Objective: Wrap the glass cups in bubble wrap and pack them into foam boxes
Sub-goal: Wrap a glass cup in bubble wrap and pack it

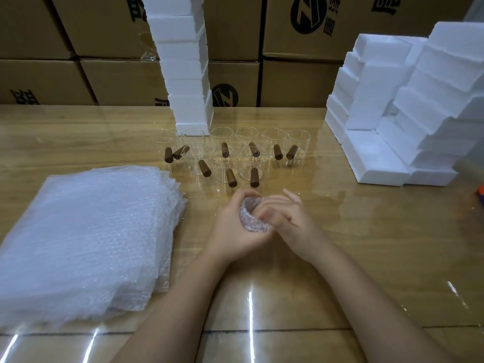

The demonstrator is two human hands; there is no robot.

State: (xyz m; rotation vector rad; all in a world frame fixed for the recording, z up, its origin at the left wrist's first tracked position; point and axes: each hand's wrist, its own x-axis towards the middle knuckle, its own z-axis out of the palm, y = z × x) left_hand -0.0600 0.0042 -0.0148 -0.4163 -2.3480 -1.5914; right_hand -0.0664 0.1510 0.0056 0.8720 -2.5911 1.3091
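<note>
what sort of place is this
Probably a warehouse packing bench: cardboard cartons stacked behind the table, white foam boxes piled up, and a stack of bubble wrap beside glass cups awaiting wrapping.

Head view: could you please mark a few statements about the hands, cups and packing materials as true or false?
1. The left hand grips a bubble-wrapped cup. True.
2. The bubble wrap sheets lie on the person's right. False: they are stacked on the left.
3. The unwrapped glass cups have brown handles. True.
4. The tall foam box stack lies on its side. False: it stands upright behind the cups.
</note>
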